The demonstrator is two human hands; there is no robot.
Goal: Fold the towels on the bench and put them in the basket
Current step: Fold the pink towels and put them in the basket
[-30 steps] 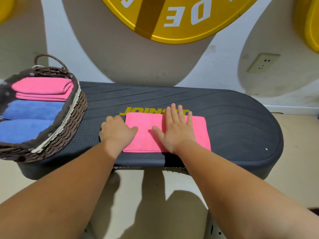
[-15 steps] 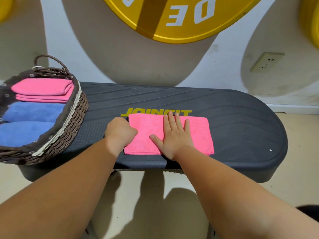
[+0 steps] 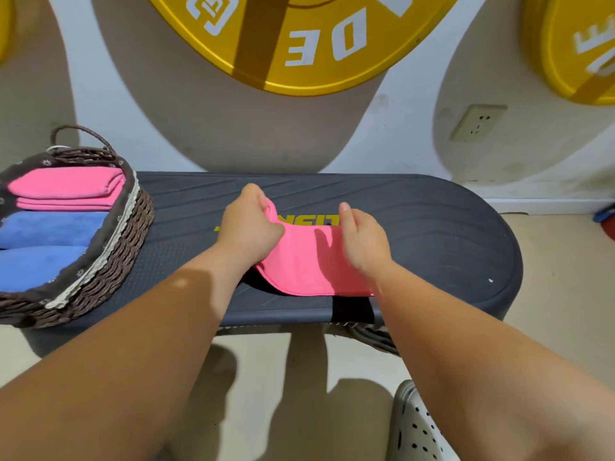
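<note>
Gripped pink towel (image 3: 306, 261): soft matt cloth. Bench (image 3: 432, 234) under the grip: matt, ribbed plastic. Basket (image 3: 109, 261) left of it: rough woven wicker.

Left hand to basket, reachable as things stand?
Probably yes. The basket sits at the left end of the bench, on the same side as the left hand, with only bare bench between. That hand is busy, though: it grips the lifted edge of the pink towel.

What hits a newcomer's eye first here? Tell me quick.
The pink towel in the middle of the bench, its left end lifted by the left hand. Then the big yellow disc on the wall above, and the basket at the bench's left end holding folded towels, pink and blue.
</note>
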